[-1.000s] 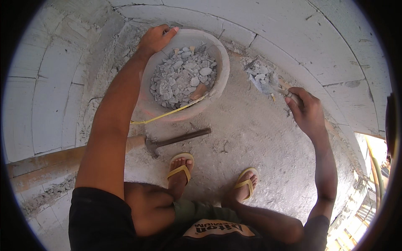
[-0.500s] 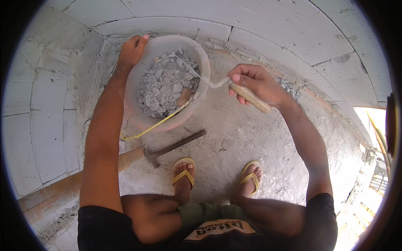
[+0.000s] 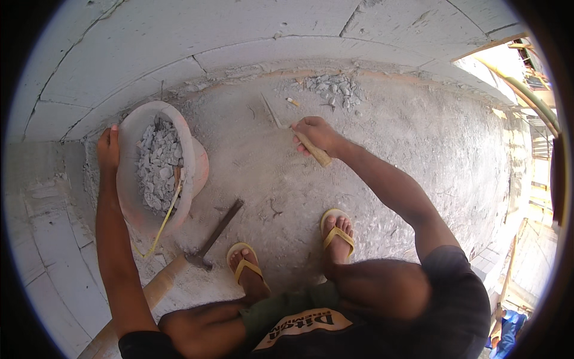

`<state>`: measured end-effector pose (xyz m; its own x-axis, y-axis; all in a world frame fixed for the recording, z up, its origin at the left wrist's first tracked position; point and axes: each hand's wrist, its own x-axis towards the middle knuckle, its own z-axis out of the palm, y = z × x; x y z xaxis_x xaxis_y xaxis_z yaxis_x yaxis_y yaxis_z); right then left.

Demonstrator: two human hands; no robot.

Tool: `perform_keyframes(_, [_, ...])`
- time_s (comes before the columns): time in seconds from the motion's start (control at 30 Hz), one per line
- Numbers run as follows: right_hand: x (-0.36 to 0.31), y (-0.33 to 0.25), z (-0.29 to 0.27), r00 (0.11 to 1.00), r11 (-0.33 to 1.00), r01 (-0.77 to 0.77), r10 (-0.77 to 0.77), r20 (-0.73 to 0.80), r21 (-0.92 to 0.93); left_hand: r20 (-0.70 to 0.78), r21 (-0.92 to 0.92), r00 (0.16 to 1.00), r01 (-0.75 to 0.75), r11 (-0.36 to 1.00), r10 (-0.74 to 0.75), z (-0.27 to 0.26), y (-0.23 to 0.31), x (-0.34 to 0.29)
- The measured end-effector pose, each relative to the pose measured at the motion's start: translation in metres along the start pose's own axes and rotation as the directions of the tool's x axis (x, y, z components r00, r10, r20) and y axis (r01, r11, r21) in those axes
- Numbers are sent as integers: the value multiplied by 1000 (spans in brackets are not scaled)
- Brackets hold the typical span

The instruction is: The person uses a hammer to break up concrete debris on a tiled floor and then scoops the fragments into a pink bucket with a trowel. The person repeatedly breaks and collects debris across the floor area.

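My left hand (image 3: pixel 109 148) is closed on the far-left rim of a dusty, pinkish round tub (image 3: pixel 200 164). Grey rubble (image 3: pixel 160 161) fills part of the tub, with a brownish piece among it. A yellow strap (image 3: pixel 166 224) hangs over its near side. In my right hand (image 3: pixel 320 136) is a trowel (image 3: pixel 315 149), gripped by its wooden handle. Its thin metal blade is seen nearly edge-on and points away from me, above the floor. Beyond the blade, a small heap of grey rubble (image 3: pixel 336 90) lies near the wall.
A hammer (image 3: pixel 220 230) with a dark handle lies on the dusty concrete floor (image 3: pixel 382 197), before my sandalled feet. A wooden beam (image 3: pixel 164 280) runs along the lower left. Pale block walls (image 3: pixel 269 57) stand ahead and to the left. Daylight enters at the right.
My view has turned to the right, bringing the rubble heap by the wall into sight. The trowel has moved from beside the tub toward that heap. The tub now looks more tilted.
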<state>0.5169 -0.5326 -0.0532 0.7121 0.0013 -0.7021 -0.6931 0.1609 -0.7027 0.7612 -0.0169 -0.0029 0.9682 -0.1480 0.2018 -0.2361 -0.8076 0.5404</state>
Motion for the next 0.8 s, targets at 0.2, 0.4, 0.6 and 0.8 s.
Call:
perform_keyframes(0.2, [15, -2, -24, 998, 985, 18, -8, -58, 174, -10, 2, 1000, -6, 1000, 6, 2, 0, 0])
perform_keyframes(0.4, [-18, 22, -102, 984, 992, 52, -30, -178, 117, 48, 57, 999, 11, 998, -14, 3, 2, -3])
perform_keyframes(0.6, [-65, 15, -126, 970, 842, 152, -227, -84, -517, 18, 48, 999, -49, 998, 48, 1, 8, -7])
perform_keyframes(0.8, [-70, 29, -110, 892, 280, 299, -422, 162, -912, 62, 19, 997, -38, 999, 37, 0, 7, -4])
